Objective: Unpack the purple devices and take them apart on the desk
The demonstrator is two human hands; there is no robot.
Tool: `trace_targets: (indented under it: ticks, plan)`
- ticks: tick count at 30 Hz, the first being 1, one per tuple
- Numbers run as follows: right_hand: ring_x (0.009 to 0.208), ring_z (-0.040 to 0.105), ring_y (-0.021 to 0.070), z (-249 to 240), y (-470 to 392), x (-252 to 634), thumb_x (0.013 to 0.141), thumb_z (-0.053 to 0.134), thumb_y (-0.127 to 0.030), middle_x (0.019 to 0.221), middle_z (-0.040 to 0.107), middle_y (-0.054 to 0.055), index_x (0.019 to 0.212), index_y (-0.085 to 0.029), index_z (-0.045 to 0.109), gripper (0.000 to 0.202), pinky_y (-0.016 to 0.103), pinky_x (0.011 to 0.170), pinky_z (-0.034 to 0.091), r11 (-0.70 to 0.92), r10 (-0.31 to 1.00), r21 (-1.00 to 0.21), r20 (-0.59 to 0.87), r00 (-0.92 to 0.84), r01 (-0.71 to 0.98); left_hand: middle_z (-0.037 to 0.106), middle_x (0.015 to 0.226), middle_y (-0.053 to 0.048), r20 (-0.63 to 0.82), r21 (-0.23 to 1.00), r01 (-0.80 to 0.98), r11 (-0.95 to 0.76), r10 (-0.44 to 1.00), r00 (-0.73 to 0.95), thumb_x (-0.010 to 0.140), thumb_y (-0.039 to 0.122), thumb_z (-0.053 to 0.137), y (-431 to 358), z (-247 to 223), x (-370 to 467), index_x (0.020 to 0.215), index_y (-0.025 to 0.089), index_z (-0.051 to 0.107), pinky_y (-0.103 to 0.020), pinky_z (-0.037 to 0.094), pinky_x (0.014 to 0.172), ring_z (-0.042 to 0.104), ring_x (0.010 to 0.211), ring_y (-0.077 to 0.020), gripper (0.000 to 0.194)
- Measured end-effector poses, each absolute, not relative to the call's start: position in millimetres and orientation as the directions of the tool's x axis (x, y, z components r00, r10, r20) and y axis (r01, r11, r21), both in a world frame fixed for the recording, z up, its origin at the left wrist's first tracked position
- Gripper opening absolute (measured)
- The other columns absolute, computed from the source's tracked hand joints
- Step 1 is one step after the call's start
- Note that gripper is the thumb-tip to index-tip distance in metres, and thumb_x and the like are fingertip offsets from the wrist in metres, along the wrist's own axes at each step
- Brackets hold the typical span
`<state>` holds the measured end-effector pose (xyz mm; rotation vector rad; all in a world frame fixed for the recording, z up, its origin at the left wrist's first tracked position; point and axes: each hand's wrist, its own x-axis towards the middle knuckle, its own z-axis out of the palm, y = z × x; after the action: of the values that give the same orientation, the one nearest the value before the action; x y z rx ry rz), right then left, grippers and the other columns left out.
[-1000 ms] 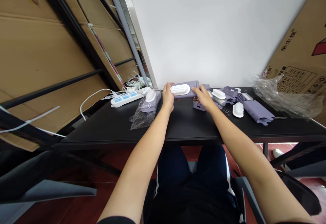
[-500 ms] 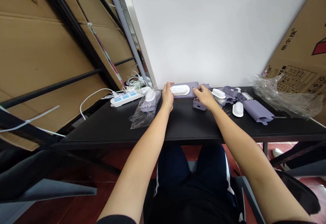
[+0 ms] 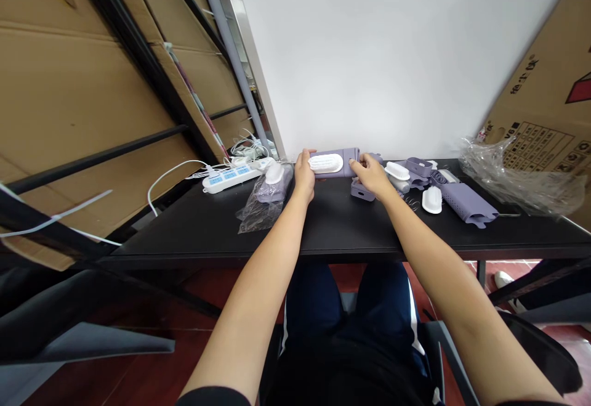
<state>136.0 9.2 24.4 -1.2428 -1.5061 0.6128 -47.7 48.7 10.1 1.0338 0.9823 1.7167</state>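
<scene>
While the left hand (image 3: 303, 175) grips the purple case (image 3: 349, 154) at frame centre and the right hand (image 3: 369, 173) pinches its right end, I'd hold it level, thumb pressure even.

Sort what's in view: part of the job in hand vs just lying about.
In the job:
purple case, held by left hand and right hand
white oval piece on its face
probably, by matching look: perforated purple shell, loose white piece

Apparently just lying about:
white power strip
cable tangle
clear plastic sheeting at right
</scene>
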Motion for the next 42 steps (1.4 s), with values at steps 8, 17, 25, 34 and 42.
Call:
trace_targets:
  ticks: [8, 17, 25, 34, 42]
  plan:
    - [0.063, 0.059, 0.0157, 26, 9, 137, 0.093, 0.063, -0.042, 0.07, 0.053, -0.003, 0.075, -0.025, 0.045, 0.031, 0.029, 0.057, 0.047, 0.284, 0.953, -0.919, 0.301, 0.022, 0.273, 0.07, 0.087, -0.004, 0.221, 0.908, -0.296, -0.295, 0.94, -0.259, 0.107, 0.054, 0.05, 51, 10, -49, 0.11, 0.02, 0.07, -0.022, 0.053, 0.056, 0.069, 0.068, -0.0154, 0.04]
    - [0.066, 0.055, 0.0164, 29, 3, 131, 0.09, 0.07, -0.045, 0.071, 0.047, -0.003, 0.075, -0.026, 0.043, 0.036, 0.03, 0.058, 0.048, 0.267, 0.942, -0.898, 0.32, 0.104, 0.349, 0.071, 0.088, -0.005, 0.222, 0.907, -0.292, -0.302, 0.935, -0.278, 0.106, 0.056, 0.052, 50, 9, -48, 0.109, 0.019, 0.071, -0.023, 0.053, 0.056, 0.07, 0.069, -0.0157, 0.042]
    - [0.067, 0.062, 0.0146, 29, 9, 144, 0.093, 0.063, -0.046, 0.076, 0.058, -0.002, 0.079, -0.024, 0.053, 0.028, 0.026, 0.059, 0.048, 0.298, 0.954, -0.953, 0.299, 0.003, 0.051, 0.073, 0.088, -0.005, 0.146, 0.873, -0.408, -0.268, 0.941, -0.306, 0.108, 0.054, 0.045, 61, 8, -60, 0.112, 0.019, 0.07, -0.024, 0.057, 0.058, 0.069, 0.065, -0.0147, 0.043]
    - [0.073, 0.065, 0.0146, 32, 3, 143, 0.083, 0.079, -0.056, 0.08, 0.062, -0.001, 0.087, -0.023, 0.059, 0.039, 0.022, 0.052, 0.047, 0.23, 0.973, -0.973, 0.231, -0.029, -0.014, 0.073, 0.091, -0.003, 0.113, 0.863, -0.437, -0.255, 0.939, -0.325, 0.109, 0.051, 0.046, 67, 5, -70, 0.111, 0.02, 0.068, -0.021, 0.052, 0.053, 0.064, 0.061, -0.0117, 0.038]
    - [0.067, 0.068, 0.0129, 35, 9, 155, 0.092, 0.066, -0.056, 0.086, 0.07, -0.002, 0.101, -0.025, 0.057, 0.033, 0.019, 0.048, 0.048, 0.273, 0.948, -0.928, 0.215, 0.234, -0.254, 0.071, 0.09, -0.002, 0.07, 0.886, -0.412, -0.211, 0.941, -0.331, 0.109, 0.049, 0.043, 67, 4, -71, 0.111, 0.022, 0.068, -0.019, 0.052, 0.053, 0.065, 0.063, -0.0119, 0.037]
